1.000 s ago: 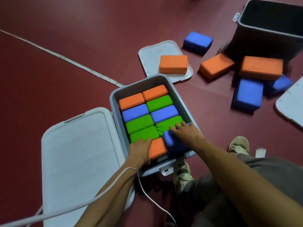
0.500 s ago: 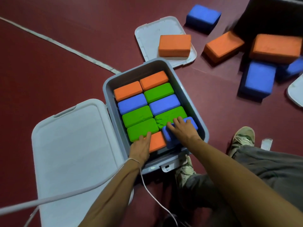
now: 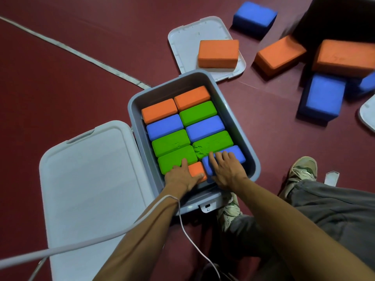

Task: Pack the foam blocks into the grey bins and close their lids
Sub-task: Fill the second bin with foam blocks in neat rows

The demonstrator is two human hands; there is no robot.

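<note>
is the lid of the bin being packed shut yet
No, the lid lies open flat on the floor beside the grey bin, and the blocks inside are uncovered.

orange blocks (image 3: 218, 53): 6 | blue blocks (image 3: 322, 96): 6 | green blocks (image 3: 197, 113): 4 | lids (image 3: 87, 179): 3 | grey bin (image 3: 233, 122): 1

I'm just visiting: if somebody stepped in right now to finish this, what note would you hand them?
Left hand presses the orange block down in the near corner of the grey bin; right hand presses the blue block beside it. Neither grips anything.
Done: ten blocks fill the bin's top layer.
Left: shut its lid, lying open on the left; pack the loose blocks lying beyond.
</note>
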